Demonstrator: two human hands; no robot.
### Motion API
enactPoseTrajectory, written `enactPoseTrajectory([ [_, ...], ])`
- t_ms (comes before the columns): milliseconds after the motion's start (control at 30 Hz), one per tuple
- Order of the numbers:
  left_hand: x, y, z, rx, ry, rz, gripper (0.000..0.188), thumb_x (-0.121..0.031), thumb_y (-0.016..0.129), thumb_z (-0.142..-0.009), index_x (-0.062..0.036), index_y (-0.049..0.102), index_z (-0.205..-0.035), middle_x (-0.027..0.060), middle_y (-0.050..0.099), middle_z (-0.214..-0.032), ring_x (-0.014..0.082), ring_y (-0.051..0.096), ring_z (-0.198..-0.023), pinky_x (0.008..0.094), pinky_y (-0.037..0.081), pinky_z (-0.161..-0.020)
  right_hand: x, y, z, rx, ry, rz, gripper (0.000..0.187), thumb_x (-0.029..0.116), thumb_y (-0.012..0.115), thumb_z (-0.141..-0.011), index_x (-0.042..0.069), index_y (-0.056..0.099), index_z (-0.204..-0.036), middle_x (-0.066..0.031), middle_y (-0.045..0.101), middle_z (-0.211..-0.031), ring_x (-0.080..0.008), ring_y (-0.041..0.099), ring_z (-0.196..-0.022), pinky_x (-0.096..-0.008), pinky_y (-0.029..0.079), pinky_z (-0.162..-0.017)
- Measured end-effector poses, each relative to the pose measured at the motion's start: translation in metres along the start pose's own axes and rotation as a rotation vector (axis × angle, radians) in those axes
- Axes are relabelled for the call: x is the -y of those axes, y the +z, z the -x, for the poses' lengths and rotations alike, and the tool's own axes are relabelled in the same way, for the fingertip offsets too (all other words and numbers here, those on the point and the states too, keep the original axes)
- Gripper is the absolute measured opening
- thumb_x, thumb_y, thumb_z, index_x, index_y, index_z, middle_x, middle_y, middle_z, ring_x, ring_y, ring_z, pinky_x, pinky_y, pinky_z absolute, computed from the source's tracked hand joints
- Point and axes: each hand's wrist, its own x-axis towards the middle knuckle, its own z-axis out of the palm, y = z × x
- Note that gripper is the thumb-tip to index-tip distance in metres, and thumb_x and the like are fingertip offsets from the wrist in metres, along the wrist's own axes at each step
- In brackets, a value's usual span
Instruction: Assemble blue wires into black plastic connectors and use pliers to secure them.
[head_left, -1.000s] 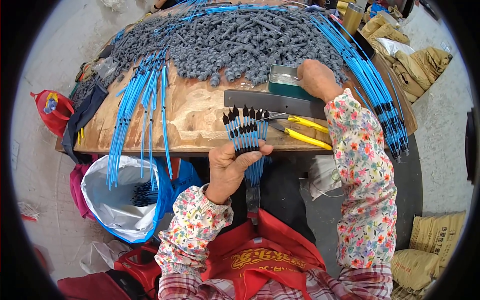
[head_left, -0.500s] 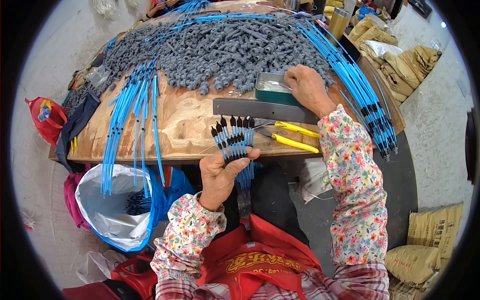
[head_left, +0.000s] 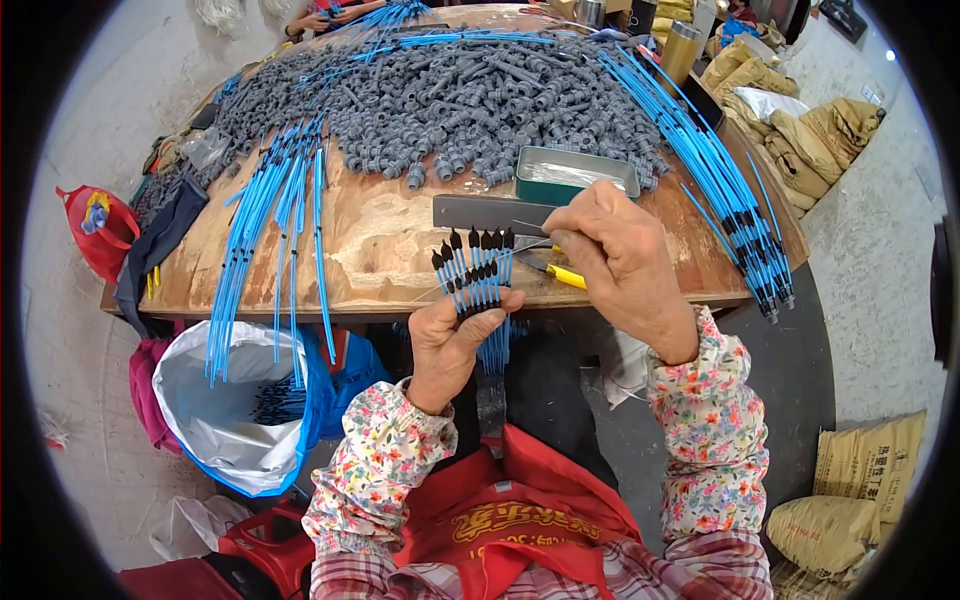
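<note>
My left hand [head_left: 447, 345] is closed round a fanned bundle of thin blue tubes [head_left: 477, 270] with black tips, held upright at the table's front edge. A thin pale wire or pin pokes out through the bundle on its left. To the right of the bundle, my right hand [head_left: 625, 265] pinches a thin, wire-like piece [head_left: 530, 224] between thumb and fingers. That hand partly covers yellow-handled pliers [head_left: 567, 277] and a grey metal bar [head_left: 482, 213]. Behind it, a green rectangular tin [head_left: 545, 190] holds thin, pale, shiny pieces.
A large heap of grey plastic fittings [head_left: 480, 105] covers the far table. Blue tubes [head_left: 262, 220] overhang the front left edge above a white-lined blue bag [head_left: 225, 450]; more tubes [head_left: 700, 165] lie at right. Sacks [head_left: 830, 130] stand beyond. Another person's hands [head_left: 330, 14] work at the far left.
My right hand has come from the tin toward me and left, now beside the bundle with a thin piece in its pinch. My left hand has barely moved.
</note>
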Motion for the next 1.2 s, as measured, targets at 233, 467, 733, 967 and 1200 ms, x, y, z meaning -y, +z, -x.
enactPoseTrajectory([
  [233, 0.000, -0.003, 0.001, -0.011, -0.002, 0.000, 0.018, 0.000, 0.059, -0.088, 0.0051, 0.063, -0.104, 0.0118, 0.069, -0.097, 0.0154, 0.064, -0.092, 0.0281, 0.049, -0.086, 0.007, 0.008, 0.006, -0.007, 0.050, 0.121, 0.015, -0.004, 0.059, -0.080, 0.000, 0.064, -0.094, -0.0097, 0.051, -0.072, -0.0219, 0.054, -0.064, -0.0310, 0.042, -0.056],
  [467, -0.002, -0.001, 0.000, -0.012, -0.006, 0.024, 0.018, 0.001, 0.058, -0.088, 0.0054, 0.062, -0.104, 0.0121, 0.069, -0.096, 0.0166, 0.064, -0.093, 0.0292, 0.050, -0.086, 0.007, 0.010, 0.005, 0.009, 0.070, 0.136, 0.015, 0.004, 0.057, -0.080, 0.003, 0.065, -0.092, -0.0117, 0.054, -0.077, -0.0304, 0.058, -0.066, -0.0378, 0.046, -0.056],
  [733, -0.003, -0.003, -0.001, -0.002, -0.012, 0.031, 0.018, 0.001, 0.058, -0.087, 0.0055, 0.062, -0.105, 0.0122, 0.068, -0.096, 0.0174, 0.065, -0.093, 0.0298, 0.050, -0.086, 0.006, 0.013, 0.003, -0.004, 0.051, 0.107, 0.015, -0.002, 0.058, -0.080, 0.002, 0.065, -0.094, -0.0088, 0.050, -0.072, -0.0224, 0.054, -0.062, -0.0321, 0.042, -0.055],
  [967, -0.003, -0.007, -0.001, 0.037, 0.001, 0.043, 0.019, 0.002, 0.059, -0.087, 0.0055, 0.062, -0.105, 0.0122, 0.068, -0.096, 0.0194, 0.065, -0.094, 0.0315, 0.051, -0.087, 0.007, 0.000, -0.013, 0.072, -0.069, 0.246, 0.015, 0.001, 0.061, -0.078, 0.003, 0.066, -0.091, -0.0090, 0.049, -0.071, -0.0240, 0.054, -0.063, -0.0338, 0.042, -0.055],
  [1200, -0.003, -0.009, -0.001, 0.036, 0.004, 0.059, 0.019, 0.002, 0.059, -0.087, 0.0060, 0.062, -0.105, 0.0125, 0.068, -0.096, 0.0202, 0.065, -0.094, 0.0325, 0.051, -0.088, 0.007, 0.000, -0.018, 0.101, -0.068, 0.227, 0.009, 0.004, 0.059, -0.079, 0.005, 0.065, -0.085, -0.0100, 0.051, -0.073, -0.0267, 0.056, -0.065, -0.0361, 0.043, -0.056],
])
